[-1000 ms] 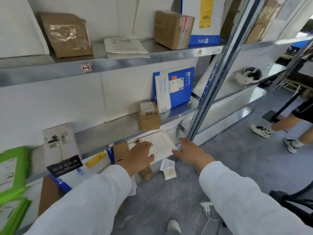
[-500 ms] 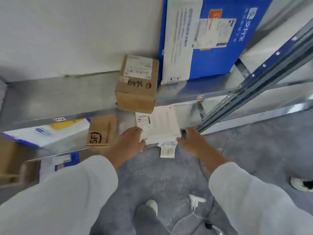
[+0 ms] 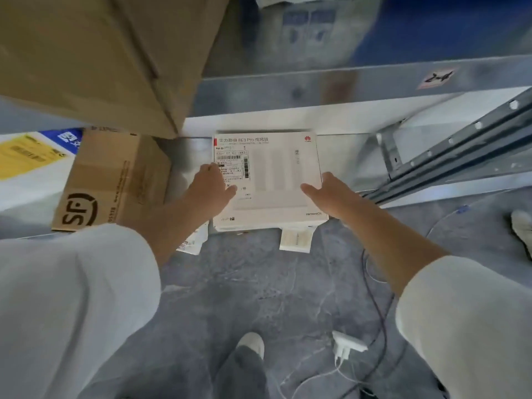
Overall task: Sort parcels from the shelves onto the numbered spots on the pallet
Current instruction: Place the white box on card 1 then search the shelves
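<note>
While the white box [image 3: 270,180] lies on the lowest shelf [image 3: 187,165], left hand [image 3: 210,188] and right hand [image 3: 328,194] gripping its sides, thumbs on top: pick-up begun; lift, carry and pallet placement outstanding, pallet unseen.

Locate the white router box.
Head view, centre: the white box lies flat on the low shelf, right of the SF carton, gripped between the left hand and right hand.
</note>
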`<move>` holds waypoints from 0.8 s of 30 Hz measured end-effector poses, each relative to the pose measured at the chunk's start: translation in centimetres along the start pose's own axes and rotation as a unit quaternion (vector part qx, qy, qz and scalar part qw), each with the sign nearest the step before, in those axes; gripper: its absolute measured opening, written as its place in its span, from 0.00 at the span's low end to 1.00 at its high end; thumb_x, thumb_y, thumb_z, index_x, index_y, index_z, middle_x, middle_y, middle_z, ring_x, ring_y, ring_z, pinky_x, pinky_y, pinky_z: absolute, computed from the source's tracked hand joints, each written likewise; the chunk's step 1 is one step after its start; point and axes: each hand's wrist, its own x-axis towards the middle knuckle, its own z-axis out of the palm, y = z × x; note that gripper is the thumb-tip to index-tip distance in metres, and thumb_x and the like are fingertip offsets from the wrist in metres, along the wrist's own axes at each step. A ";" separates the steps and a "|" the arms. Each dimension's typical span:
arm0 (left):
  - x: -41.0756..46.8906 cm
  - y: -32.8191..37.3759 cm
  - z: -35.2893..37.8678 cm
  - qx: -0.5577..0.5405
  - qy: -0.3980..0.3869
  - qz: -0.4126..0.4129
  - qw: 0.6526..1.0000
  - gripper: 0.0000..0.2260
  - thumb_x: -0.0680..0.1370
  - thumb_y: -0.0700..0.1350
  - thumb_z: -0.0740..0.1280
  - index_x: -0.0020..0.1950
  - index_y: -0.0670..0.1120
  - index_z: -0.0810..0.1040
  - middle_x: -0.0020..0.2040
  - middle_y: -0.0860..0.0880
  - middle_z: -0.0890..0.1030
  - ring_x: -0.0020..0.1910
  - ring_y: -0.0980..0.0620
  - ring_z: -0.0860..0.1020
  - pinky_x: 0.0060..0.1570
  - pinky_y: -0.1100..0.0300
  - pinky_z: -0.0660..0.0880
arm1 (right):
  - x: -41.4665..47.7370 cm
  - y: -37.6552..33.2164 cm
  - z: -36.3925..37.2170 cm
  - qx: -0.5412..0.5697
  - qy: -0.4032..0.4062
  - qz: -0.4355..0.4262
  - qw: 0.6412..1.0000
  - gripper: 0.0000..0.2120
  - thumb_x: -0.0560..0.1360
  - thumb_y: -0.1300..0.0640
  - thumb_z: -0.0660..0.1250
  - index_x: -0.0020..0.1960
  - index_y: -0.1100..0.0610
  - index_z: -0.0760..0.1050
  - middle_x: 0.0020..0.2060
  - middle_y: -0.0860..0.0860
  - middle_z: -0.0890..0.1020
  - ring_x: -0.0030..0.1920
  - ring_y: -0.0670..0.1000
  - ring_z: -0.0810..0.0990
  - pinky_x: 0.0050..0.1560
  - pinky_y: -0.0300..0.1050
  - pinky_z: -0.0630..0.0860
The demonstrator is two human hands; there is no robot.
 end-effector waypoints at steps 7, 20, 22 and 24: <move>1.3 -1.0 3.0 -0.329 0.018 -0.144 0.933 0.21 0.72 0.53 0.72 0.60 0.45 0.73 0.54 0.50 0.81 0.50 0.48 0.80 0.51 0.50 0.79 | 3.7 1.0 2.0 0.220 -0.004 0.035 0.975 0.35 0.74 0.39 0.65 0.72 0.58 0.60 0.64 0.53 0.74 0.58 0.55 0.75 0.52 0.47 0.71; -5.6 0.3 2.1 -0.466 0.002 -0.107 0.878 0.13 0.77 0.45 0.68 0.61 0.53 0.78 0.54 0.55 0.83 0.52 0.52 0.81 0.50 0.56 0.79 | -2.8 4.8 3.6 0.406 0.033 0.015 0.913 0.22 0.76 0.44 0.66 0.68 0.48 0.69 0.59 0.46 0.79 0.57 0.50 0.78 0.60 0.51 0.75; -8.0 0.6 1.4 -0.464 0.003 -0.096 0.880 0.13 0.77 0.45 0.67 0.61 0.53 0.78 0.53 0.55 0.83 0.51 0.53 0.81 0.48 0.58 0.78 | -5.8 5.4 3.8 0.406 0.045 0.012 0.913 0.24 0.76 0.46 0.67 0.70 0.48 0.68 0.60 0.46 0.79 0.59 0.50 0.77 0.62 0.50 0.74; -10.8 0.6 0.7 -0.468 0.007 -0.099 0.878 0.11 0.78 0.47 0.65 0.60 0.55 0.78 0.51 0.57 0.83 0.51 0.53 0.81 0.47 0.56 0.78 | -9.5 5.8 4.2 0.405 0.045 0.005 0.913 0.25 0.76 0.48 0.68 0.71 0.49 0.67 0.60 0.46 0.79 0.58 0.49 0.78 0.61 0.48 0.74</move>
